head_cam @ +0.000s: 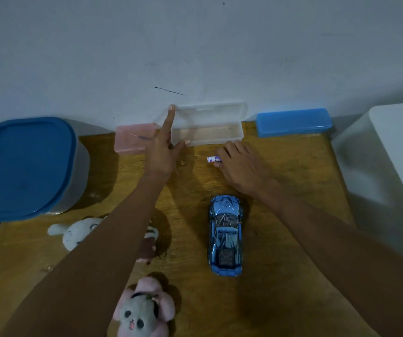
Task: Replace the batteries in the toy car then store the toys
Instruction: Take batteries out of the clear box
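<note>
A blue toy car [225,235] stands on the wooden table [292,190], nose pointing away from me. My right hand [240,166] rests on the table beyond the car, fingers closed on a small white battery [212,159]. My left hand [165,144] is spread against the left end of a clear plastic box [207,132] whose lid stands open against the wall; the forefinger touches the lid's corner and the thumb the box's front edge. Plush toys lie near me: a white rabbit [76,231], a pink and grey one [144,310], and a brown one [148,244] partly hidden by my left arm.
A large tub with a blue lid [23,164] stands at the left. A pink case [132,138] and a blue case [292,122] lie by the wall on either side of the clear box. A white box [394,161] borders the table's right edge.
</note>
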Demonstrator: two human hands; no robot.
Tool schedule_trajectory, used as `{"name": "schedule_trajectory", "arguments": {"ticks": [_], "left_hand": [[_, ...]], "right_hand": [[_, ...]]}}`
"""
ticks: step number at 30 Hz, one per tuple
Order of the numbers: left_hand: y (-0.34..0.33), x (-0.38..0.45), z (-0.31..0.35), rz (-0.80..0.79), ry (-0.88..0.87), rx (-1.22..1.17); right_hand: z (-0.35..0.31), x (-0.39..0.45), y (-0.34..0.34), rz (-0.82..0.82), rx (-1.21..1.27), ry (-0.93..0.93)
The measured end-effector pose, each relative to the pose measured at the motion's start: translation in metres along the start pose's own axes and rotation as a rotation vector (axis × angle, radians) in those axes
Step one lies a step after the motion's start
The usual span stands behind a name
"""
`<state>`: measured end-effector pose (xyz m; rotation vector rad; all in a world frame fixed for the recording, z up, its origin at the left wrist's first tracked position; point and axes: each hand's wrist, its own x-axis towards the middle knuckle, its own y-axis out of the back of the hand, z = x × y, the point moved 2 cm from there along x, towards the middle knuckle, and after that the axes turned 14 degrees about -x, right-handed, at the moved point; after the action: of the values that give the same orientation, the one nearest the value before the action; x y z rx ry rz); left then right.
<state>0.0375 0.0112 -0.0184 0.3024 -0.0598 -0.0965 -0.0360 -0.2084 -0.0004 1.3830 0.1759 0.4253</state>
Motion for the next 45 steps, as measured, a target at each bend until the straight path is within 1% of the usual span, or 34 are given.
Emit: {"name": "schedule_trajectory", "arguments": {"ticks": [5, 11, 19, 22, 25, 27, 29, 30, 32, 34, 36, 40, 43, 45], "left_hand": [[-0.001, 0.001, 0.001, -0.006, -0.013, 0.002], [-0.001, -0.002, 0.001, 0.015, -0.069, 0.064], [0.000, 0.001, -0.001, -0.002, -0.023, 0.007], [0.000, 0.000, 0.000, -0.010, -0.031, 0.006], [0.000, -0.001, 0.001, -0.006, -0.039, 0.005], [-0.001, 0.000, 0.001, 0.001, -0.040, 0.017], [-0.001, -0.001, 0.001, 0.011, -0.037, 0.023], [-0.001, -0.001, 0.001, 0.020, -0.033, 0.023], [-0.002, -0.003, 0.002, 0.036, -0.034, 0.021], [-0.002, -0.005, 0.002, 0.049, -0.046, 0.028], [-0.002, -0.007, 0.003, 0.069, -0.047, 0.027], [-0.003, -0.011, 0.006, 0.100, -0.053, 0.038], [-0.004, -0.013, 0.003, 0.105, -0.003, -0.069], [-0.005, -0.014, 0.003, 0.107, -0.004, -0.115]], "right_hand": [[-0.002, 0.000, 0.000, -0.020, -0.001, -0.039], [-0.002, -0.004, -0.003, 0.034, 0.052, -0.045], [-0.001, -0.006, -0.005, 0.028, 0.117, -0.067], [0.001, -0.005, -0.003, 0.021, 0.135, -0.069], [0.004, -0.003, 0.006, 0.059, 0.196, -0.091], [0.009, 0.006, 0.017, 0.150, 0.255, -0.186], [0.020, 0.022, 0.027, 0.284, 0.310, -0.372], [0.027, 0.029, 0.032, 0.320, 0.341, -0.468], [0.037, 0.042, 0.037, 0.291, 0.375, -0.578], [0.041, 0.049, 0.036, 0.201, 0.344, -0.590], [0.041, 0.049, 0.033, 0.157, 0.322, -0.587], [0.035, 0.042, 0.027, 0.175, 0.471, -0.623], [0.028, 0.037, 0.024, 0.149, 0.565, -0.634], [0.022, 0.033, 0.021, 0.104, 0.590, -0.642]]}}
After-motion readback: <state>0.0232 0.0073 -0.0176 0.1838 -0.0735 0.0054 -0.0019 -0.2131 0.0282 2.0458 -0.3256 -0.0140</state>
